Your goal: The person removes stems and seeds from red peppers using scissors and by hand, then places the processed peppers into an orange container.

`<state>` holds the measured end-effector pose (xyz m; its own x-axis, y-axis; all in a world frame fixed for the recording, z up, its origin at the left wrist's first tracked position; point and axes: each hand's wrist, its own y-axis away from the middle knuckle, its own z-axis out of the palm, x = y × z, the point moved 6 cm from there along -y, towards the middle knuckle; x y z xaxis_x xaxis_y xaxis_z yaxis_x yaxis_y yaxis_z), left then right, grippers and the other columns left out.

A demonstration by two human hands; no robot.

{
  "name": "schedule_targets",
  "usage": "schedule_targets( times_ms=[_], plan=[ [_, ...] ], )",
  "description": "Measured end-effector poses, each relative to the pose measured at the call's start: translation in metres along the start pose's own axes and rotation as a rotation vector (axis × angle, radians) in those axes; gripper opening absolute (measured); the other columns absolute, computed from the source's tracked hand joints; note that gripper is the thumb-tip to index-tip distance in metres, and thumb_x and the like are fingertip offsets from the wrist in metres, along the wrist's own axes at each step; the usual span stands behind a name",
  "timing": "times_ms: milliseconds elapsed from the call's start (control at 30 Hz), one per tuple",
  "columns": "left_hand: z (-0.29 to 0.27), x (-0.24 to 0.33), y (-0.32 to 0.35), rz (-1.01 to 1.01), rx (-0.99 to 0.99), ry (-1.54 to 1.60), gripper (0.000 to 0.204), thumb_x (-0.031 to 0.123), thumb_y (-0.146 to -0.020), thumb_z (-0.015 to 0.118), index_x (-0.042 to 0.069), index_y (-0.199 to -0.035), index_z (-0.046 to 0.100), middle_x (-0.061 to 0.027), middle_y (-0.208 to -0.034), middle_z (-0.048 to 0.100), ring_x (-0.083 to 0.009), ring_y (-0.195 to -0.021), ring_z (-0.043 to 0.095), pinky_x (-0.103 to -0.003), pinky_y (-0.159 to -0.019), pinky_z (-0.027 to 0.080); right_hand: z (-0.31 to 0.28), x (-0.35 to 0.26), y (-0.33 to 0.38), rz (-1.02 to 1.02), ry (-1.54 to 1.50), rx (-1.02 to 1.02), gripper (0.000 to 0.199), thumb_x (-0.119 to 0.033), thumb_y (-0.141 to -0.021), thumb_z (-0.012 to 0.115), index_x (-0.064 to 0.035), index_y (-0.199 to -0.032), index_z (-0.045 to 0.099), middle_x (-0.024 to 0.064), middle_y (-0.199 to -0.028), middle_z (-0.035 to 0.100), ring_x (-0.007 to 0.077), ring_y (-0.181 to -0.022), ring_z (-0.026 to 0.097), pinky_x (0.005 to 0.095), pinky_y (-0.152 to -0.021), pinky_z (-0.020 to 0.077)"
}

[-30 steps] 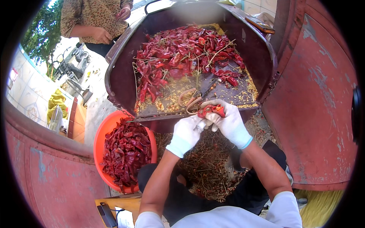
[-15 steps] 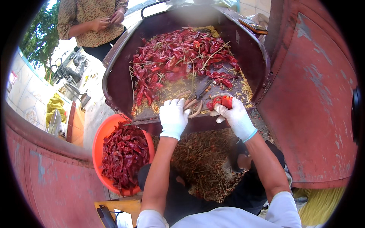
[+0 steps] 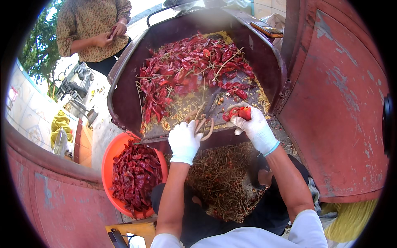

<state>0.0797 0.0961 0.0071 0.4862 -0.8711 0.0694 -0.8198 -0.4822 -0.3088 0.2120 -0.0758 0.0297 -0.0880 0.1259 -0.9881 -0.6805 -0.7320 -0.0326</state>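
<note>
A big dark metal pan (image 3: 124,95) holds a heap of dried red chillies (image 3: 186,70) with stems and seeds. My left hand (image 3: 184,141), in a white glove, rests at the pan's near rim and grips the tan handles of a pair of scissors (image 3: 205,124) whose blades point into the pan. My right hand (image 3: 255,129), also gloved, sits just to the right, closed around a few red chillies (image 3: 238,112). An orange basin (image 3: 108,155) of chillies stands below the pan on the left.
Cut stems (image 3: 221,182) are piled on my lap. Another person (image 3: 93,29) stands beyond the pan at the upper left. A flat phone-like object (image 3: 269,29) lies on the pan's far rim. Red metal walls (image 3: 339,103) close in on the right and left.
Both hands have lifted from over my lap to the pan's near rim and moved apart. The right hand still holds chillies, and the left has the scissors.
</note>
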Motion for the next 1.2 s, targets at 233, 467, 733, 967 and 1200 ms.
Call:
schedule_targets(
  times_ms=[233, 467, 733, 967, 1200],
  plan=[
    [0.006, -0.004, 0.004, 0.001, 0.017, -0.035, 0.05, 0.03, -0.075, 0.079, 0.013, -0.12, 0.067, -0.0103, -0.094, 0.068, -0.0296, -0.091, 0.065, -0.042, -0.079, 0.053, 0.0, -0.001, -0.002, -0.015, 0.061, 0.007, 0.024, 0.0, -0.096, 0.059, 0.0028, -0.119, 0.057, 0.0083, -0.1, 0.069, 0.0143, -0.086, 0.07, 0.0252, -0.063, 0.057],
    [0.002, -0.011, 0.01, -0.22, -0.191, 0.267, 0.053, 0.026, -0.077, 0.072, 0.01, -0.127, 0.064, -0.0136, -0.092, 0.073, -0.0301, -0.083, 0.071, -0.043, -0.077, 0.055, -0.001, -0.014, -0.001, -0.076, 0.138, 0.009, 0.022, 0.002, -0.096, 0.056, 0.0, -0.117, 0.061, 0.0083, -0.098, 0.069, 0.0142, -0.085, 0.071, 0.0259, -0.063, 0.0578],
    [-0.013, -0.021, 0.016, -0.225, -0.215, 1.667, 0.078, 0.003, -0.073, 0.078, -0.005, -0.144, 0.045, -0.0126, -0.119, 0.065, -0.0171, -0.09, 0.066, -0.028, -0.072, 0.053, -0.01, -0.018, 0.001, -0.073, 0.09, 0.017, 0.024, 0.001, -0.092, 0.06, -0.0025, -0.116, 0.065, 0.0039, -0.094, 0.067, 0.0078, -0.078, 0.059, 0.024, -0.065, 0.0521],
    [-0.009, -0.019, 0.021, -0.069, 0.035, 1.378, 0.062, 0.004, -0.086, 0.071, -0.002, -0.141, 0.045, -0.0059, -0.098, 0.062, -0.0126, -0.074, 0.062, -0.025, -0.06, 0.05, -0.003, -0.026, 0.005, -0.105, 0.151, -0.011, 0.025, 0.005, -0.094, 0.056, -0.0018, -0.115, 0.066, 0.0074, -0.096, 0.07, 0.0104, -0.083, 0.068, 0.0246, -0.065, 0.0542],
    [-0.03, 0.019, 0.028, -0.289, 0.016, 1.433, 0.034, 0.011, -0.085, 0.077, -0.004, -0.111, 0.061, -0.0032, -0.072, 0.058, -0.0083, -0.051, 0.05, -0.023, -0.044, 0.04, 0.021, -0.025, 0.011, -0.048, 0.193, -0.144, 0.024, 0.004, -0.093, 0.06, -0.0012, -0.116, 0.066, 0.0052, -0.095, 0.069, 0.0079, -0.078, 0.064, 0.0238, -0.065, 0.0534]
  ],
)
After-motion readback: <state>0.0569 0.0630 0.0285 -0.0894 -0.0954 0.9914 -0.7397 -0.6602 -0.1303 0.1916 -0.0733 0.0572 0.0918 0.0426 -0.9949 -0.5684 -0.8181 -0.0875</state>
